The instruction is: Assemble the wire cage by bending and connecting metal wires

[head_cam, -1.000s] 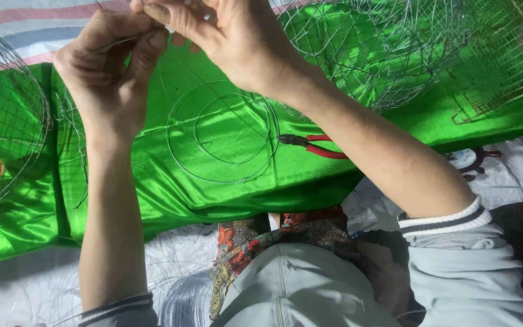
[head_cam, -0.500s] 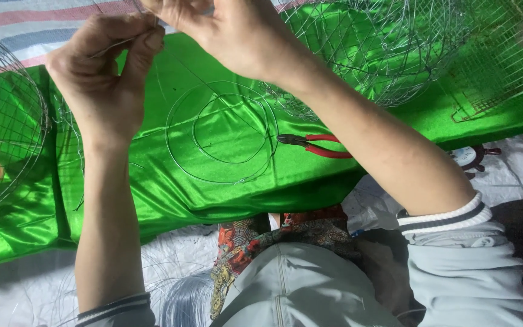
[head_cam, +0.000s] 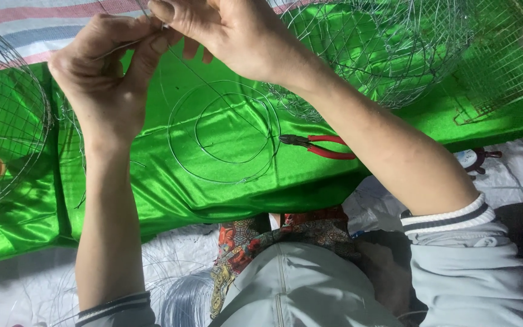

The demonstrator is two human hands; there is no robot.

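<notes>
Two hollow wire baskets (head_cam: 382, 54) nearby

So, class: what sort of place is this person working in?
Probably a home or floor-level craft workspace for wirework: wire baskets, loose wire rings and red-handled pliers lie on a green satin cloth.

A shiny green cloth (head_cam: 225, 181) is spread across the middle of the frame. Red-handled pliers (head_cam: 319, 146) are laid on it right of centre, beside flat wire rings (head_cam: 225, 130). A round wire basket (head_cam: 382, 48) is seen at the upper right, with a flat wire grid (head_cam: 503, 72) at the far right. Another wire basket (head_cam: 1, 115) is seen at the left edge. Patterned fabric (head_cam: 255, 239) is visible at the bottom centre.
</notes>
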